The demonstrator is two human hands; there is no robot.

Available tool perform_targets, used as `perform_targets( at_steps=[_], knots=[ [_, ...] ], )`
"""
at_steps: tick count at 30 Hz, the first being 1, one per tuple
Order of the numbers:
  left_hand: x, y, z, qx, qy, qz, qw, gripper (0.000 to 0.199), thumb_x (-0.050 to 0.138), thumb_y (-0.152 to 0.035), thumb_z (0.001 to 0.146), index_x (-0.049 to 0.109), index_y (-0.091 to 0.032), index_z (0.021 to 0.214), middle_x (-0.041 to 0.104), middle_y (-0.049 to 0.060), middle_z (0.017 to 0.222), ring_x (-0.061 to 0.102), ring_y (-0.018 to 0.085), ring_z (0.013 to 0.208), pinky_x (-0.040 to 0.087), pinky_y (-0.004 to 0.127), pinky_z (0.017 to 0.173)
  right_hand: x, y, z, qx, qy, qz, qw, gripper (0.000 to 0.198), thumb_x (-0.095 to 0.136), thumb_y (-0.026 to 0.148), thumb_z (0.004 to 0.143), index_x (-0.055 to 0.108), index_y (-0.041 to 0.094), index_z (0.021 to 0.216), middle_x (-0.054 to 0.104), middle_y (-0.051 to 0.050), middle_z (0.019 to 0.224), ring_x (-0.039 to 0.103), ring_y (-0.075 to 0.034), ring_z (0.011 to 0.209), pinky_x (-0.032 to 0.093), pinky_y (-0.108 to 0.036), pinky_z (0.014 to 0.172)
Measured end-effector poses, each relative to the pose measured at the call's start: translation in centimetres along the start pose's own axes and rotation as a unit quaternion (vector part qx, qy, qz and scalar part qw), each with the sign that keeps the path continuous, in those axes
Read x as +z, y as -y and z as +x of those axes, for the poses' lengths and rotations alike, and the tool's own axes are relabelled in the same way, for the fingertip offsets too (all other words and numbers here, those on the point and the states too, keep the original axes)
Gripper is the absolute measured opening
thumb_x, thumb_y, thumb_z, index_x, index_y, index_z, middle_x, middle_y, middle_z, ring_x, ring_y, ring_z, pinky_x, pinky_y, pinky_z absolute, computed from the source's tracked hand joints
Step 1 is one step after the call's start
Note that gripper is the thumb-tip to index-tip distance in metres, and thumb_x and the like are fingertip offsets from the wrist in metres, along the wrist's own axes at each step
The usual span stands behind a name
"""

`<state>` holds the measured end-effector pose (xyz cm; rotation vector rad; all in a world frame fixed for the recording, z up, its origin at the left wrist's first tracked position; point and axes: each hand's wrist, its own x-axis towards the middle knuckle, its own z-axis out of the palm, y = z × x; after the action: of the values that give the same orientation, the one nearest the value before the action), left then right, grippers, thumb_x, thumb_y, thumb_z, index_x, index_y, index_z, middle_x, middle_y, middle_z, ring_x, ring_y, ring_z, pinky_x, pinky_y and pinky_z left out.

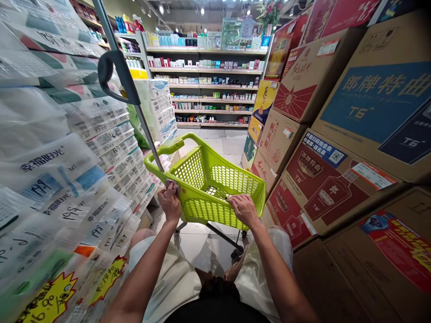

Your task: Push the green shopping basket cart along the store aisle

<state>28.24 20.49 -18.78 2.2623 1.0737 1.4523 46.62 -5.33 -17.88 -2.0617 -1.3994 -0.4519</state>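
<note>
A lime-green plastic shopping cart (233, 172) with perforated walls stands on its wheeled frame in front of my knees. My left hand (170, 204) is closed on a crumpled pinkish cloth (172, 185), which is pressed against the cart's near left corner. The fingers of my right hand (243, 208) curl over the near rim of the basket, gripping it. A long grey handle (119, 75) with a dark loop grip rises from the cart's left end. Light tiles show through the basket's holes.
Plastic-wrapped paper packs (63, 167) are stacked high on the left, with yellow price tags (47, 304). Printed cardboard boxes (343, 176) form a wall on the right. A tiled aisle (229, 144) leads to shelves of small goods (205, 81) at the back.
</note>
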Motion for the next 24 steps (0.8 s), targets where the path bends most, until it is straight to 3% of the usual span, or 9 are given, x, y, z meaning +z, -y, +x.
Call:
perform_targets(
  at_steps=[4, 9, 13, 17, 21, 24],
  knots=[
    [0.6, -0.8, -0.5, 0.03, 0.063, -0.044, 0.997, 0.04, 0.051, -0.019, 0.095, 0.069, -0.021, 0.131, 0.05, 0.011, 0.104, 0.054, 0.026, 0.101, 0.05, 0.044, 0.098, -0.3, -1.0, -0.3, 0.009, 0.019, 0.01, 1.0, 0.047, 0.032, 0.041, 0.11, 0.077, 0.028, 0.103, 0.078, -0.004, 0.11, 0.065, -0.02, 0.101, 0.041, -0.04, 0.1],
    [2.2, -2.0, -1.9, -0.014, 0.029, -0.049, 0.998, 0.039, 0.049, -0.02, 0.097, 0.068, -0.018, 0.131, 0.051, 0.013, 0.108, 0.056, 0.027, 0.101, 0.051, 0.046, 0.096, -0.4, 0.0, -0.2, 0.009, 0.057, 0.069, 0.996, 0.058, 0.021, 0.041, 0.111, 0.077, 0.027, 0.101, 0.078, -0.004, 0.114, 0.066, -0.02, 0.104, 0.044, -0.038, 0.097],
    [3.3, -2.6, -3.6, 0.015, 0.089, -0.094, 0.992, 0.038, 0.053, -0.019, 0.094, 0.066, -0.021, 0.13, 0.053, 0.012, 0.109, 0.058, 0.026, 0.1, 0.053, 0.043, 0.094, -0.2, 0.6, 0.1, 0.017, 0.072, 0.099, 0.992, 0.062, 0.019, 0.044, 0.111, 0.077, 0.026, 0.102, 0.078, -0.005, 0.115, 0.066, -0.021, 0.105, 0.045, -0.039, 0.097],
    [3.5, -2.7, -4.6, -0.034, 0.047, -0.082, 0.995, 0.038, 0.052, -0.019, 0.095, 0.066, -0.021, 0.13, 0.053, 0.013, 0.11, 0.059, 0.026, 0.101, 0.053, 0.042, 0.093, -0.1, 0.5, 0.1, 0.051, 0.066, 0.135, 0.987, 0.064, 0.016, 0.043, 0.111, 0.078, 0.029, 0.106, 0.078, -0.004, 0.114, 0.068, -0.02, 0.108, 0.045, -0.039, 0.1],
    [3.7, -3.3, -5.4, 0.002, 0.113, -0.108, 0.988, 0.036, 0.055, -0.018, 0.093, 0.069, -0.024, 0.125, 0.055, 0.012, 0.111, 0.058, 0.025, 0.101, 0.053, 0.042, 0.096, -0.4, 0.3, 0.0, 0.072, 0.07, 0.146, 0.984, 0.065, 0.015, 0.044, 0.111, 0.079, 0.031, 0.107, 0.078, -0.004, 0.115, 0.069, -0.02, 0.11, 0.046, -0.039, 0.1],
    [4.0, -4.0, -6.2, -0.031, 0.091, -0.106, 0.99, 0.036, 0.053, -0.019, 0.094, 0.068, -0.022, 0.127, 0.053, 0.013, 0.113, 0.058, 0.027, 0.104, 0.051, 0.046, 0.099, -0.4, -0.2, -0.2, 0.082, 0.065, 0.153, 0.983, 0.065, 0.015, 0.045, 0.111, 0.079, 0.031, 0.107, 0.078, -0.004, 0.117, 0.069, -0.021, 0.111, 0.046, -0.039, 0.1]
  ],
)
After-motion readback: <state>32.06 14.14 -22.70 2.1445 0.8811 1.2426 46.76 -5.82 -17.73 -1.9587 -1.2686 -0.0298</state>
